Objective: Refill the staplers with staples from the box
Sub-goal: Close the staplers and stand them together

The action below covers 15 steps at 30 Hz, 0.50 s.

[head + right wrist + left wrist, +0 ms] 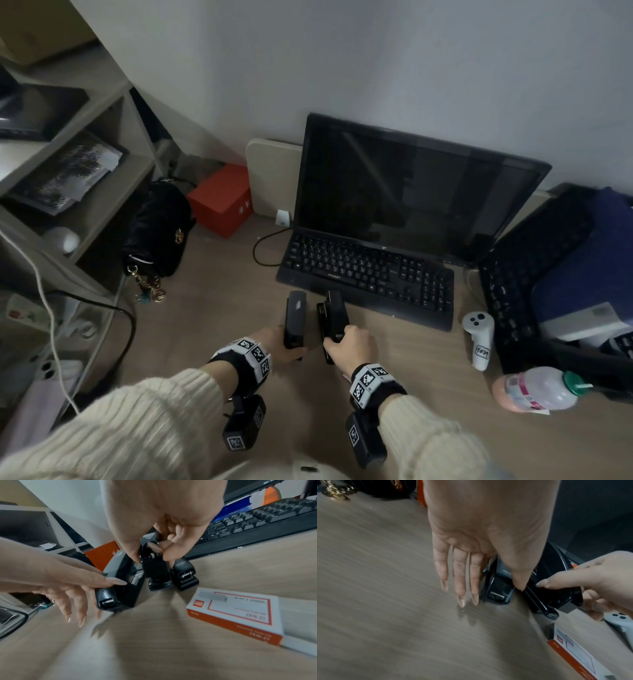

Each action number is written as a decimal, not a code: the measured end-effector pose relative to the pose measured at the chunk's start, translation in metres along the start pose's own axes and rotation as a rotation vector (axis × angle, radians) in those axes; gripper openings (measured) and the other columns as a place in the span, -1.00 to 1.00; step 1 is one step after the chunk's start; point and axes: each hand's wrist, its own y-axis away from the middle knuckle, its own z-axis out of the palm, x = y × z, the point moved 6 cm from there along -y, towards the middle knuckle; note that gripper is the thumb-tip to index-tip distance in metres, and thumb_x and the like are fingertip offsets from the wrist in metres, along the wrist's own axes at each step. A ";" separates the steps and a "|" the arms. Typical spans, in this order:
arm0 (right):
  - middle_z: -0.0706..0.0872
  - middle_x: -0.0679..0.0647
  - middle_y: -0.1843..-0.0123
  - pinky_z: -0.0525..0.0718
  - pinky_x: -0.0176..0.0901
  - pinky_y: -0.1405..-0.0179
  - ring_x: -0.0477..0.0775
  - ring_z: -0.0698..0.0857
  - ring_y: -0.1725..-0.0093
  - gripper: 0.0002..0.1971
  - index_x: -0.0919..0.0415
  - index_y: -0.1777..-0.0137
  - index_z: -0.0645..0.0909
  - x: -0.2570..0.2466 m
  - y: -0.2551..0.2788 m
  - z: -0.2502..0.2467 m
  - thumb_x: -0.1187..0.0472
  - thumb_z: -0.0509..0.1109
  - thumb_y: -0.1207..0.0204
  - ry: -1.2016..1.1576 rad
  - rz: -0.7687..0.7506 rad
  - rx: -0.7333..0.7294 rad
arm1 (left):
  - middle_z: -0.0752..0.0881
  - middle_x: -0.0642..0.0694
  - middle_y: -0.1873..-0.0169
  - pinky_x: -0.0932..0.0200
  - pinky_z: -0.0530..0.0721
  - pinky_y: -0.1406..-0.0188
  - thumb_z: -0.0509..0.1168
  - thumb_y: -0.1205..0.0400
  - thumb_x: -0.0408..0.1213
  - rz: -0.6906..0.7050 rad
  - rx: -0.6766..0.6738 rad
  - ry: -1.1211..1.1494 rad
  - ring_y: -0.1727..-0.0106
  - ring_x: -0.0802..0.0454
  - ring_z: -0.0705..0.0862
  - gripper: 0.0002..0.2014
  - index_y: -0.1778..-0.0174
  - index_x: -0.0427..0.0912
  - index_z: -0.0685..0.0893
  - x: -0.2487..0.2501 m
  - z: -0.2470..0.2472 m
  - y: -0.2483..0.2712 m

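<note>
- Left hand [279,344] rests at the near end of the left stapler [295,318]: thumb laid on its top, the other fingers [459,574] straight and pointing down beside it, their tips at the desk [212,308]. It steadies the stapler more than it grips it.
- That left stapler lies flat on the desk, black, its long side running away from the person toward the keyboard [368,274].
- Right hand [351,344] is curled round the near end of the right stapler [332,317], thumb on one side and bent fingers [169,547] on the other, pinching the raised black top part.
- From the right wrist view a third black stapler [186,574] sits just right of the one being held; the head view does not separate the two clearly.
- Both held staplers lie side by side, near each other, just in front of the keyboard.
- Staple box [236,615], white with an orange edge and a red-framed label, lies flat on the desk to the right of the staplers and nearer the person, its inner tray slid partly out on the right.
- Farther right on the desk: a white controller [479,337], then a pink-tinted bottle [537,389] lying on its side.
- Behind the keyboard stands a dark monitor [411,192]; at far left are a black handbag [157,229] and an orange-red box [221,198].
</note>
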 end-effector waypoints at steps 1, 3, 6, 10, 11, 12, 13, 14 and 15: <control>0.79 0.08 0.14 0.67 -0.19 0.23 0.16 0.76 0.09 -0.69 0.15 0.11 0.71 0.001 0.001 0.001 -0.10 0.40 -0.40 0.017 0.001 0.005 | 0.75 -0.07 -0.09 0.24 0.55 0.14 0.34 -0.56 0.21 0.000 0.004 0.024 -0.03 -0.03 0.73 -0.39 -0.42 -0.09 0.48 0.000 0.000 -0.001; 0.80 0.08 0.11 0.72 -0.15 0.19 0.17 0.76 0.08 -0.66 0.14 0.06 0.72 0.004 0.001 0.004 -0.13 0.38 -0.41 0.041 0.005 0.012 | 0.74 -0.04 -0.04 0.22 0.60 0.16 0.37 -0.52 0.22 -0.006 0.000 0.048 0.12 0.02 0.69 -0.33 -0.44 -0.09 0.42 0.001 0.003 -0.004; 0.80 0.10 0.07 0.68 -0.16 0.17 0.18 0.76 0.03 -0.65 0.13 0.01 0.71 0.007 0.000 0.009 -0.14 0.35 -0.45 0.088 0.002 0.006 | 0.79 -0.01 0.16 0.20 0.71 0.24 0.38 -0.43 0.20 -0.033 -0.017 0.076 0.22 0.04 0.77 -0.32 -0.39 -0.07 0.41 0.003 0.005 -0.008; 0.78 0.13 0.04 0.70 -0.11 0.12 0.22 0.76 0.00 -0.61 0.17 -0.01 0.68 0.005 -0.001 0.014 -0.16 0.34 -0.47 0.092 0.010 -0.005 | 0.69 0.08 0.33 0.23 0.64 0.38 0.39 -0.48 0.00 -0.025 -0.023 0.114 0.35 0.07 0.74 -0.41 -0.39 -0.02 0.38 0.007 0.002 -0.006; 0.78 0.15 0.03 0.69 -0.10 0.13 0.23 0.76 0.00 -0.61 0.19 0.00 0.68 0.003 -0.001 0.016 -0.15 0.35 -0.47 0.074 0.013 -0.015 | 0.68 0.09 0.34 0.21 0.64 0.35 0.40 -0.50 -0.04 0.002 -0.023 0.121 0.33 0.06 0.73 -0.42 -0.42 -0.02 0.39 0.009 0.001 -0.005; 0.78 0.16 0.03 0.69 -0.10 0.14 0.24 0.76 0.00 -0.60 0.21 0.00 0.68 0.001 -0.001 0.019 -0.15 0.36 -0.47 0.053 0.012 -0.027 | 0.69 0.08 0.32 0.19 0.67 0.31 0.41 -0.51 -0.06 0.028 -0.028 0.126 0.30 0.03 0.74 -0.42 -0.43 -0.02 0.40 0.011 0.000 -0.006; 0.78 0.16 0.04 0.69 -0.10 0.15 0.25 0.76 0.00 -0.60 0.22 0.01 0.68 -0.001 -0.001 0.021 -0.15 0.38 -0.46 0.026 0.012 -0.040 | 0.72 0.04 0.26 0.16 0.70 0.27 0.41 -0.52 -0.08 0.053 -0.029 0.130 0.27 0.00 0.74 -0.42 -0.44 -0.02 0.40 0.012 0.000 -0.006; 0.78 0.16 0.05 0.72 -0.09 0.14 0.25 0.77 0.01 -0.58 0.23 0.02 0.68 -0.004 0.000 0.023 -0.16 0.39 -0.45 -0.006 0.004 -0.047 | 0.74 -0.01 0.19 0.15 0.70 0.24 0.42 -0.52 -0.09 0.066 -0.032 0.133 0.25 -0.02 0.73 -0.42 -0.45 -0.03 0.41 0.014 0.000 -0.007; 0.78 0.17 0.05 0.75 -0.05 0.11 0.24 0.77 0.02 -0.56 0.24 0.02 0.68 -0.007 0.001 0.024 -0.18 0.40 -0.43 -0.038 -0.003 -0.056 | 0.75 -0.06 0.13 0.15 0.69 0.23 0.42 -0.52 -0.10 0.080 -0.033 0.130 0.22 -0.03 0.73 -0.41 -0.46 -0.05 0.41 0.015 0.000 -0.008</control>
